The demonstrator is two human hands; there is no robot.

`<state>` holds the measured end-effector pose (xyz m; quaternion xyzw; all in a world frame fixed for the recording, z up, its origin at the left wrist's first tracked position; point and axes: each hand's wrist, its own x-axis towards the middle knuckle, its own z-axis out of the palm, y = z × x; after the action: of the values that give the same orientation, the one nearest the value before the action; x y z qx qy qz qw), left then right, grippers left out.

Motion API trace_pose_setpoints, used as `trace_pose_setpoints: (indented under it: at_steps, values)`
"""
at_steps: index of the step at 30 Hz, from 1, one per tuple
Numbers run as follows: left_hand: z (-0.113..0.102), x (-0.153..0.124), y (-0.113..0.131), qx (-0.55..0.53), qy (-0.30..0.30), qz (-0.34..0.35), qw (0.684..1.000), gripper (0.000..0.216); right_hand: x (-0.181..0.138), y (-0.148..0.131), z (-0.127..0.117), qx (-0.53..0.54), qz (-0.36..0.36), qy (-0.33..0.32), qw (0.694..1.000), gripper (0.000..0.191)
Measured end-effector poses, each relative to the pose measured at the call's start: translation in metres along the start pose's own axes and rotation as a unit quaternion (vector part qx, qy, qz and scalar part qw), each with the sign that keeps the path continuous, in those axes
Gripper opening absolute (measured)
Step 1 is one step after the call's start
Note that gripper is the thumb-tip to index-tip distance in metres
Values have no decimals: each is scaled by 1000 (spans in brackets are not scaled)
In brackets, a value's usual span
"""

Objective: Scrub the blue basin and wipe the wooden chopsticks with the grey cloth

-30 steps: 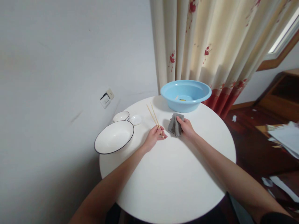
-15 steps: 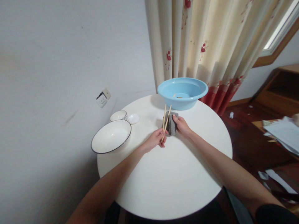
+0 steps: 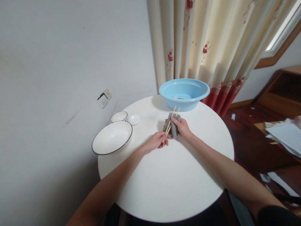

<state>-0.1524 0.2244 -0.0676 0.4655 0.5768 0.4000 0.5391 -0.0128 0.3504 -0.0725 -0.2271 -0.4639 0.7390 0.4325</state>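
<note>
Over the middle of the round table, my left hand (image 3: 158, 140) pinches a pair of wooden chopsticks (image 3: 169, 126) near their lower ends. The chopsticks slant up and to the right, their far tips slightly apart. My right hand (image 3: 183, 126) grips a folded grey cloth (image 3: 174, 129), thumb on top. The cloth lies around the middle of the chopsticks, with a fold on either side of them. Some fingers of the right hand are hidden behind the cloth.
A light blue basin (image 3: 184, 94) with small items inside stands at the table's back. To the left are a large white bowl (image 3: 112, 138), a smaller bowl (image 3: 119, 116) and a small white dish (image 3: 134, 119). The white table (image 3: 169, 185) meets the wall; a curtain (image 3: 211, 40) hangs behind.
The chopsticks have tilted further right, into the fold of the cloth. My right hand has closed the cloth over them, its thumb shifting slightly left.
</note>
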Motion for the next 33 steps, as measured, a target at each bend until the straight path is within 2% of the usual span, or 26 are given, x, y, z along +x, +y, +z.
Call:
trace_pose_setpoints:
  at_steps: [4, 11, 16, 24, 33]
  values:
    - [-5, 4, -5, -11, -8, -11, 1000, 42, 2, 0, -1, 0, -16, 23, 1000, 55]
    - [-1, 7, -8, -28, 68, 36, 997, 52, 10, 6, -9, -22, -30, 53, 998, 53]
    - [4, 7, -8, -57, 102, 47, 992, 54, 14, 14, -14, -43, -30, 127, 991, 54]
    - [7, 10, -6, -60, 181, 86, 978, 47, 12, 12, -9, 4, -40, 86, 995, 56]
    - [8, 10, -7, -60, 177, 80, 979, 48, 17, 16, -13, 10, -25, 92, 995, 54]
